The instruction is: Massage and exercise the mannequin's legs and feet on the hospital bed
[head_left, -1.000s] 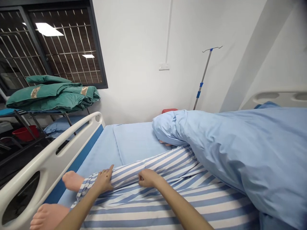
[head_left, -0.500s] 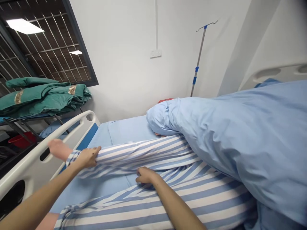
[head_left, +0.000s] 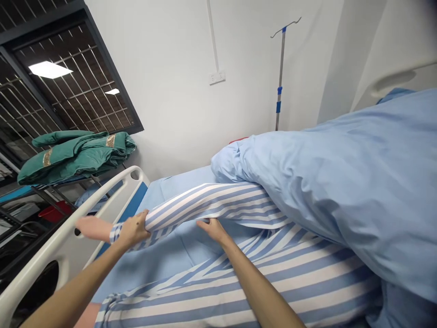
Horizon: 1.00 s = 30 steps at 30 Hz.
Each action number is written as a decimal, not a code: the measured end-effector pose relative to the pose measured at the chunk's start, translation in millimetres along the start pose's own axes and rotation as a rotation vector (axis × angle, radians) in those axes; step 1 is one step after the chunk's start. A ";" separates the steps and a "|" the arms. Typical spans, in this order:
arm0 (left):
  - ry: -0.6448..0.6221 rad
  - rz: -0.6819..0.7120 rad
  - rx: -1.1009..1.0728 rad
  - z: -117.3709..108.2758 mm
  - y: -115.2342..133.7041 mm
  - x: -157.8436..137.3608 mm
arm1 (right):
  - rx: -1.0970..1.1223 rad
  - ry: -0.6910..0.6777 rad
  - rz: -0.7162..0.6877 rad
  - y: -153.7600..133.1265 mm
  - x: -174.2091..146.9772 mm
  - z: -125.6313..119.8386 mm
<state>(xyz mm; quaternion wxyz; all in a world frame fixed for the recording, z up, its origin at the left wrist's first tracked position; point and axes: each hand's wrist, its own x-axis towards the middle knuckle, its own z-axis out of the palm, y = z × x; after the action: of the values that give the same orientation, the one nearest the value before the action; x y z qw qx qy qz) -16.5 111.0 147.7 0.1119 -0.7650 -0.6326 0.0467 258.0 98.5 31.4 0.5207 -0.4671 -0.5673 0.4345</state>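
Note:
On the bed lie two legs in blue-and-white striped trousers (head_left: 246,289). The far leg (head_left: 201,200) is slightly bent and lifted off the sheet at the knee, its bare foot (head_left: 92,227) sticking out over the footboard end. My left hand (head_left: 134,230) is closed around this leg's shin, just above the trouser cuff. At the underside of the knee, my right hand (head_left: 213,228) supports the leg from below, some fingers hidden by the cloth. Nearer to me the other leg lies flat, its cuff bunched up. A light-blue quilt (head_left: 317,182) covers the upper body.
The white footboard (head_left: 78,207) with blue panel closes the left end of the bed. Beyond it, green folded bedding (head_left: 78,152) rests on a rack near a red basin (head_left: 56,212). An IV pole (head_left: 280,77) stands by the wall, below and right of a socket (head_left: 217,77).
The far leg has risen and bent at the knee. My right hand has moved up from between the legs to beneath that knee. My left hand keeps its hold; the view has shifted.

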 end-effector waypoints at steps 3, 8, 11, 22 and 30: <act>0.036 -0.094 -0.142 36.0 25.2 -8.2 | -0.157 0.059 -0.048 -8.0 -1.1 -9.1; 0.133 -0.202 -0.353 52.9 81.2 -3.0 | -0.673 0.310 -0.224 -12.1 0.8 -30.0; 0.172 -0.274 -0.482 62.9 118.9 3.0 | -0.863 0.479 -0.258 -11.3 1.6 -40.1; 0.267 -0.313 -0.567 105.3 147.2 11.0 | -1.102 0.545 -0.152 -1.8 3.0 -31.4; 0.222 -0.278 -0.583 95.1 144.1 10.2 | -1.169 0.563 -0.170 2.8 0.2 -28.9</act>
<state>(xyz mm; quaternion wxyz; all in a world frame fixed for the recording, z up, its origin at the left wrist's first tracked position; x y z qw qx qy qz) 103.2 106.5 22.8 -0.0382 -0.6716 -0.7015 -0.2352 287.0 99.5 31.0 0.3420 -0.7228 -0.5868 -0.1272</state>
